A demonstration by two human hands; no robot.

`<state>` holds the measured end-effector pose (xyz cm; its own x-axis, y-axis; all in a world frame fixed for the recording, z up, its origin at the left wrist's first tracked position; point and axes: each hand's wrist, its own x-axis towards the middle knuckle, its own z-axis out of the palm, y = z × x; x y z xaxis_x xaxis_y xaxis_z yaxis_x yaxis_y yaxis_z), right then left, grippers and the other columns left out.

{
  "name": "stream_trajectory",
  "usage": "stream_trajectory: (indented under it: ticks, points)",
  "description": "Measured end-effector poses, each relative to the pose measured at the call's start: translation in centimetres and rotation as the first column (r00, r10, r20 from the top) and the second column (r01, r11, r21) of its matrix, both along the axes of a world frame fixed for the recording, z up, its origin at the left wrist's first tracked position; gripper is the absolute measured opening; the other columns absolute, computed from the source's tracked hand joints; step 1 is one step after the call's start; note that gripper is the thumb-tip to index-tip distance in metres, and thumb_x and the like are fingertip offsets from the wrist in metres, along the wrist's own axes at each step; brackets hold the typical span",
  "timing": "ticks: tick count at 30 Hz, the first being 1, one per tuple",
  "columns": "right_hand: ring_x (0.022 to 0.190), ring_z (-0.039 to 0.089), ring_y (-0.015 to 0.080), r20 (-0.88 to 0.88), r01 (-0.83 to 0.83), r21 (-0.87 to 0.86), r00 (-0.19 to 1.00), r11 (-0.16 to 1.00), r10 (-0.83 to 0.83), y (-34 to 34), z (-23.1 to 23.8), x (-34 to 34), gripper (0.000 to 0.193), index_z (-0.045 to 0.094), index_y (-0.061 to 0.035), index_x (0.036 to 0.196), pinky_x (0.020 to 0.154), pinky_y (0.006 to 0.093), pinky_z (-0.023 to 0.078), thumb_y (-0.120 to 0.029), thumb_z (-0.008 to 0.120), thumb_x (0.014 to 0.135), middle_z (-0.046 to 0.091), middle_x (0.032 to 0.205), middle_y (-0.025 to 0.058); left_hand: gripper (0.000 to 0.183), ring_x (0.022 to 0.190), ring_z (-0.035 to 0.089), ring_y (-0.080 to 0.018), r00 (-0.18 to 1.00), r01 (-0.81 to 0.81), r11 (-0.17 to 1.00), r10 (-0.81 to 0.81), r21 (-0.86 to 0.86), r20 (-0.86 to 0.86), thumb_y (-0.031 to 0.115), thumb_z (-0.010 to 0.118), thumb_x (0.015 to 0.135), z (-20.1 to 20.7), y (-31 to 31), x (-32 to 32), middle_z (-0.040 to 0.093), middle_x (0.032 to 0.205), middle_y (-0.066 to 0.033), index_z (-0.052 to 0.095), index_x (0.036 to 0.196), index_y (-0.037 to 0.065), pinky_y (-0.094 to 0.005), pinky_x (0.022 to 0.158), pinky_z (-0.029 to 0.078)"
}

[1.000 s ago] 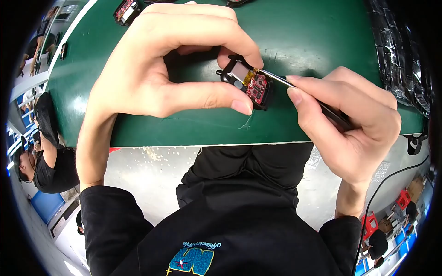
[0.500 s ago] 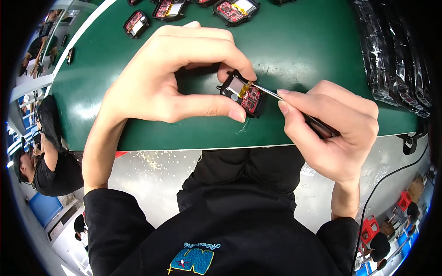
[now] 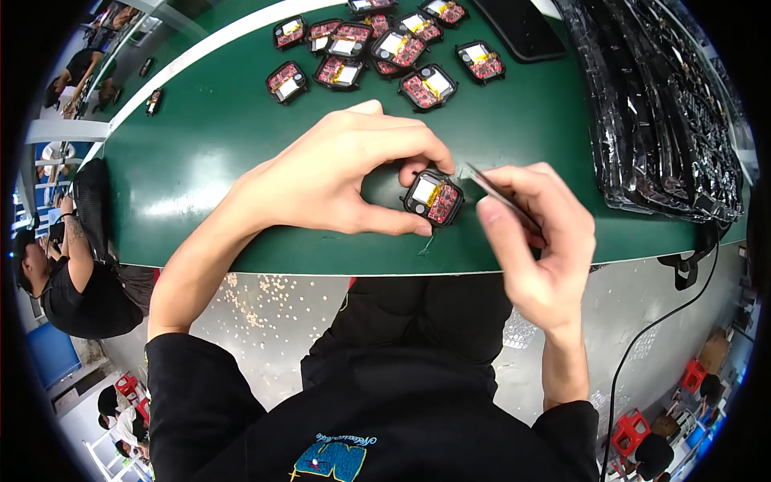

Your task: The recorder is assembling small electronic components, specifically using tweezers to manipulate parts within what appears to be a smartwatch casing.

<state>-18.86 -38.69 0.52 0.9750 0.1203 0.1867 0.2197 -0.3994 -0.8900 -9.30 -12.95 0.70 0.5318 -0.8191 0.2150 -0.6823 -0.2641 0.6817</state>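
Between thumb and fingers, my left hand point(image 3: 345, 173) holds a small black watch housing point(image 3: 434, 198) just above the table. The housing is open-faced, showing a red circuit board, a silvery rectangular part, a small round grey part and yellow tape. My right hand point(image 3: 542, 233), to the right of it, grips slim dark tweezers point(image 3: 499, 193) between thumb and fingers. Their tip points up and left, apart from the housing. The far side of the housing is partly hidden by my left fingertips.
Several similar housings point(image 3: 399, 48) lie in a loose group on the green table point(image 3: 201, 177), some overlapping. A black phone point(image 3: 522, 28) lies at the back. Stacked black plastic trays point(image 3: 658, 120) stand at the right. A person point(image 3: 88, 281) sits at the far left.
The tweezers' tip has come away from the housing, and my right hand has turned. My left hand keeps its hold. The view has shifted, bringing more housings and the phone into sight.
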Motion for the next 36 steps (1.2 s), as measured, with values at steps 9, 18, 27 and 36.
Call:
stream_trajectory:
  ticks: [9, 18, 27, 36]
  points:
    - [0.071, 0.072, 0.0251, 0.131, 0.006, -0.281, 0.991, 0.960, 0.033, 2.6, 0.4, -0.2, 0.043, 0.073, -0.0058, 0.115, 0.061, 0.0374, 0.055, -0.017, 0.093, 0.078, 0.067, 0.093, 0.0056, 0.064, 0.080, 0.051, -0.0166, 0.981, 0.032, 0.999, -0.025, 0.031, -0.191, 0.008, 0.086, 0.076, 1.8, 0.9, 0.2, 0.071, 0.099, 0.0001, 0.068, 0.138, 0.012, -0.0340, 0.080, 0.041]
    - [0.077, 0.071, 0.0214, 0.141, 0.036, -0.287, 0.990, 0.957, 0.005, 1.7, 0.9, -0.8, 0.043, 0.069, -0.0047, 0.104, 0.069, 0.0363, 0.058, -0.019, 0.093, 0.071, 0.067, 0.091, 0.0063, 0.027, 0.084, 0.068, -0.0163, 0.938, -0.341, 0.937, 0.345, -0.070, 0.049, 0.016, 0.084, 0.092, 4.7, 3.1, 9.9, 0.078, 0.101, -0.0063, 0.079, 0.115, 0.004, -0.0329, 0.078, 0.055]
    - [0.067, 0.045, 0.0064, 0.455, 0.258, -0.249, 0.882, 0.933, -0.123, -4.8, 11.7, -1.3, 0.045, 0.073, -0.0035, 0.107, 0.057, 0.0236, 0.036, -0.015, 0.095, 0.070, 0.054, 0.087, -0.0012, 0.048, 0.130, 0.064, -0.0363, 0.571, -0.798, 0.589, 0.668, 0.129, 0.478, 0.036, 0.076, 0.102, -0.5, 10.9, 21.1, 0.070, 0.132, -0.0139, 0.067, 0.140, 0.009, -0.0483, 0.109, 0.053]
    - [0.077, 0.070, 0.0142, 0.341, 0.753, -0.463, 0.638, 0.467, -0.691, -23.8, 16.0, 4.4, 0.042, 0.082, -0.0015, 0.104, 0.078, 0.0322, 0.057, -0.035, 0.093, 0.081, 0.079, 0.087, 0.0073, 0.049, 0.129, 0.067, -0.0372, 0.512, -0.832, 0.552, 0.728, 0.052, 0.455, 0.032, 0.078, 0.099, -0.3, 7.1, 21.7, 0.072, 0.131, -0.0159, 0.064, 0.138, 0.005, -0.0499, 0.107, 0.055]
